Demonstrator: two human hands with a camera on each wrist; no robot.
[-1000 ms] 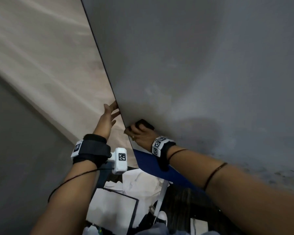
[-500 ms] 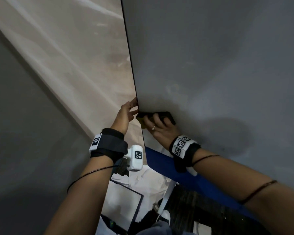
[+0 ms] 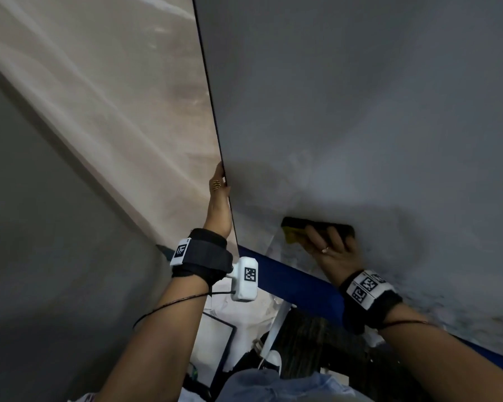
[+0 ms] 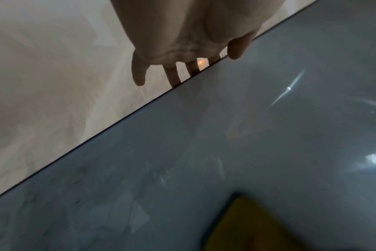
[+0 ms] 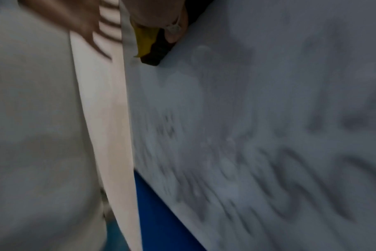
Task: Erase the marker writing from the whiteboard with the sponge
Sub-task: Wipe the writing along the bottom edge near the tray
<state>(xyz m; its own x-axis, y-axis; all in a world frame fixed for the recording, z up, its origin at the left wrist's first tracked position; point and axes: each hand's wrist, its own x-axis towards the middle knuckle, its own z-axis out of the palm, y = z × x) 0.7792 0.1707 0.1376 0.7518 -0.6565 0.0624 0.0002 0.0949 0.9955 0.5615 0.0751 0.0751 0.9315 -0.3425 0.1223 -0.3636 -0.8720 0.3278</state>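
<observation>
The whiteboard [image 3: 360,111] fills most of the head view as a grey, smeared surface with a thin black left edge. My left hand [image 3: 219,187] holds that edge, fingers behind the board and thumb [image 4: 238,47] on its front. My right hand [image 3: 328,242] grips a yellow sponge with a black scrub side [image 3: 292,227] and presses it flat on the board's lower part, a little right of the edge. Blurred dark marker smears [image 5: 268,186] cover the board below the sponge [image 5: 152,45]. The sponge's yellow corner [image 4: 247,225] also shows in the left wrist view.
A blue strip [image 3: 296,282] runs under the board's bottom edge. A beige wall [image 3: 99,111] lies left of the board. Below my arms are crumpled white papers and a small black-framed white panel [image 3: 215,340] on a dark surface.
My right hand slid the sponge rightward, from the board's left edge out onto its face. My left hand moved up along the edge and stayed on it.
</observation>
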